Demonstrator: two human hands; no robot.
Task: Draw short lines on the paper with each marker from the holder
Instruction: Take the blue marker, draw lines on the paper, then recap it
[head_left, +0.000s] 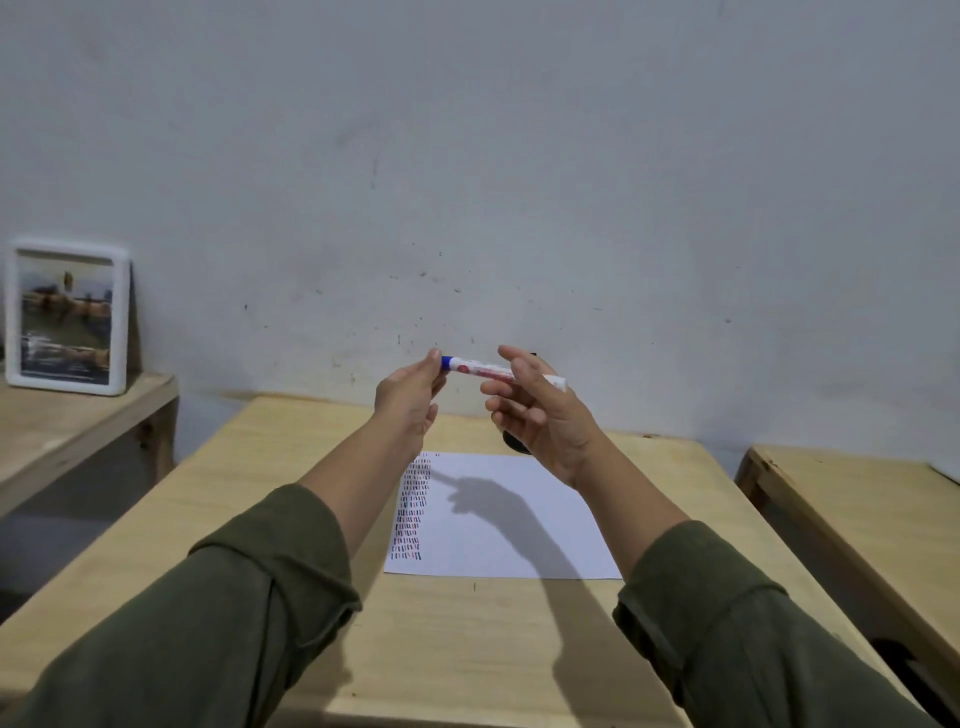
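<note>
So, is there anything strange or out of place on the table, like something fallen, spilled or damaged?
Nothing stands out. The paper lies flat on the table, with tidy rows of short lines along its left edge. Both hands hold one marker in the air above it. The holder is mostly hidden behind the right hand.

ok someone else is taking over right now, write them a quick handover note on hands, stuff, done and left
Left hand: pinching the blue cap end of the marker.
Right hand: gripping the marker's barrel, held in the air above the table.
Holder: mostly hidden behind the right hand, at the paper's far edge.
Paper: flat on the table, columns of short red and blue lines along its left side.
Left: uncap or recap (cannot tell which), draw, return, go on through the markers.
</note>
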